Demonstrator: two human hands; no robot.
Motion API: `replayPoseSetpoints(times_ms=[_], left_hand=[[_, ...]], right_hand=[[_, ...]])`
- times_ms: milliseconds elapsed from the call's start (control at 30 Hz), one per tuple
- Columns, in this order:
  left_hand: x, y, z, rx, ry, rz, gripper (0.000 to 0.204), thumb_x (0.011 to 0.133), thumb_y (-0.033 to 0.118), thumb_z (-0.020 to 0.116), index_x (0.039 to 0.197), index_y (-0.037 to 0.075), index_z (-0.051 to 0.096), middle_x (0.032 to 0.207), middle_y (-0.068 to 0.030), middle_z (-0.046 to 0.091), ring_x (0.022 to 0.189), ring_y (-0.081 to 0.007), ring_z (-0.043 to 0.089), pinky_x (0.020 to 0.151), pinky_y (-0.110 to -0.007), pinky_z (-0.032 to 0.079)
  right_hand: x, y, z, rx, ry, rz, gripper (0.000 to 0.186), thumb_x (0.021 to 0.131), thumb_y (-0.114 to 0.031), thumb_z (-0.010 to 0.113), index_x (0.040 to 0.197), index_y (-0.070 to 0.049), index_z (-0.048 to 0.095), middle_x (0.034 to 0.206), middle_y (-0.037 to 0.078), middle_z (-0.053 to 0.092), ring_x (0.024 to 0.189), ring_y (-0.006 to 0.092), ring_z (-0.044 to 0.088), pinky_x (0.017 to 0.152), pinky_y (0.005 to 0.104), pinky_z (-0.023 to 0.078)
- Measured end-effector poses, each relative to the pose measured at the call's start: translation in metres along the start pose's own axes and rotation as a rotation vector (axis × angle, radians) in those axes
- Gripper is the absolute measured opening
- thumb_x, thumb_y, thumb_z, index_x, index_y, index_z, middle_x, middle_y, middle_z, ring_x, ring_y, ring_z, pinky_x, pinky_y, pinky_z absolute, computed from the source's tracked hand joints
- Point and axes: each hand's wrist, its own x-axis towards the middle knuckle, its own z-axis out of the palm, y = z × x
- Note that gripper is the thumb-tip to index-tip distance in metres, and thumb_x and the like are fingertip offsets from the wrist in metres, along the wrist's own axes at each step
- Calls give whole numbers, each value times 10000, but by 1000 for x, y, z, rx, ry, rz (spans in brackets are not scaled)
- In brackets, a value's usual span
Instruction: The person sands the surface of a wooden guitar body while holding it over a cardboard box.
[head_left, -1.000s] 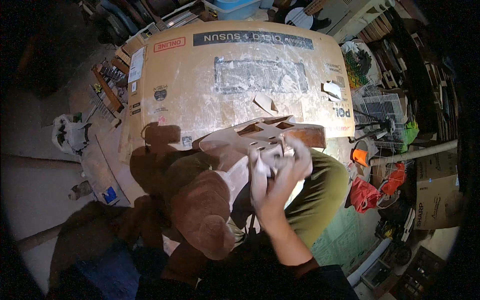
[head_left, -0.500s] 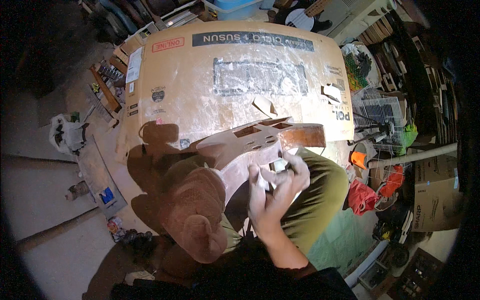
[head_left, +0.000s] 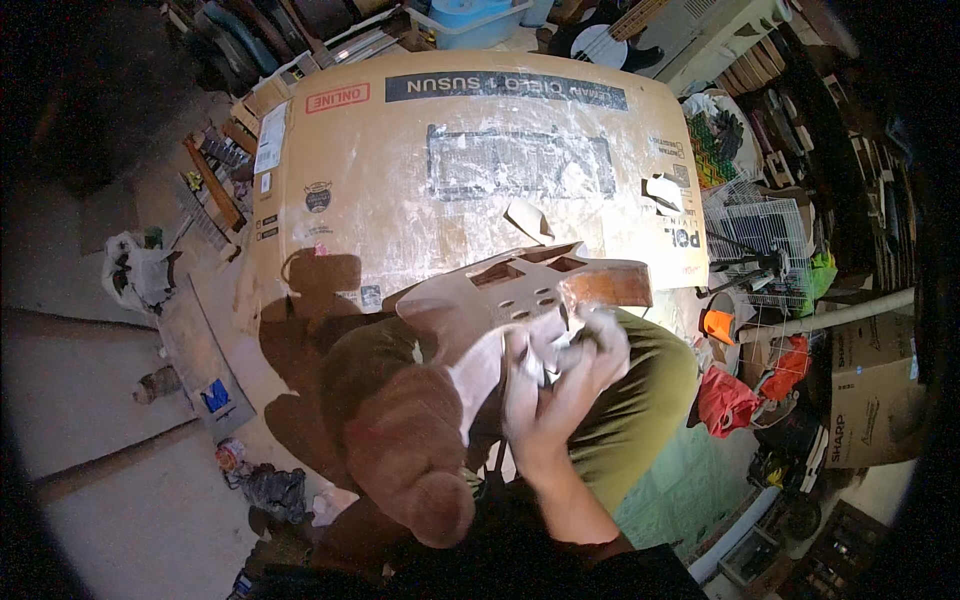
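Note:
A dusty brown electric guitar body [head_left: 455, 295] with cut-out pockets and small holes lies tilted across my lap, one side lit pale pink. My right hand [head_left: 570, 385] pinches a small folded piece of whitish sandpaper [head_left: 545, 362] against its near edge, thumb and fingers bent around the paper, slightly blurred. At the near left, in deep shadow, a rounded brown form that looks like my left hand [head_left: 410, 450] rests by the body's near edge; its fingers cannot be made out. Beyond the body lies a curled pale paper piece [head_left: 530, 222].
A large cardboard sheet [head_left: 350, 130] with white dust lies before me, another torn paper piece [head_left: 663, 193] on its right. A white wire rack [head_left: 760, 235], an orange object [head_left: 717, 325] and red cloth [head_left: 727, 398] stand at right. A plastic bag [head_left: 137, 270] lies left.
My right hand has moved slightly right with the sandpaper. The guitar body has tilted, showing more of its top face, and the shaded form at left has shifted right and nearer.

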Motion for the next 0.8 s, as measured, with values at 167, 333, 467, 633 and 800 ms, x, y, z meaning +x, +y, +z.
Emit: replayPoseSetpoints(times_ms=[167,333,467,633,800], left_hand=[[-15,-13,-2,138,15,164,392,926,277,516,614,42,487,598,-63,473,524,-213,459,511,-351,388],[-4,22,24,342,114,87,392,922,238,496,605,13,457,595,-80,464,510,-214,452,492,-330,372],[-27,9,3,298,37,41,403,941,234,493,612,11,428,586,-75,434,507,-190,406,478,-320,322],[-39,-1,-3,-1,-74,-18,414,965,206,517,597,60,395,554,-38,391,457,-150,355,448,-300,292],[-45,10,-4,-261,81,-311,441,975,206,533,584,102,359,517,-6,362,419,-109,324,421,-285,279]], right_hand=[[19,21,-26,340,227,18,118,893,36,611,969,0,529,1083,167,553,857,185,588,717,290,476],[-32,15,-65,494,-570,50,442,850,-33,642,1280,-56,541,1063,174,646,920,297,669,777,368,557],[-38,23,-52,120,-792,-42,566,860,-184,655,1397,-129,482,1092,203,619,874,384,646,713,429,543],[-53,38,-45,239,-604,-137,652,823,-113,662,1430,-57,430,955,202,626,817,394,624,708,403,522],[-58,37,-84,1027,-1105,294,477,860,-4,553,1332,-54,503,896,13,562,763,91,527,717,272,465]])
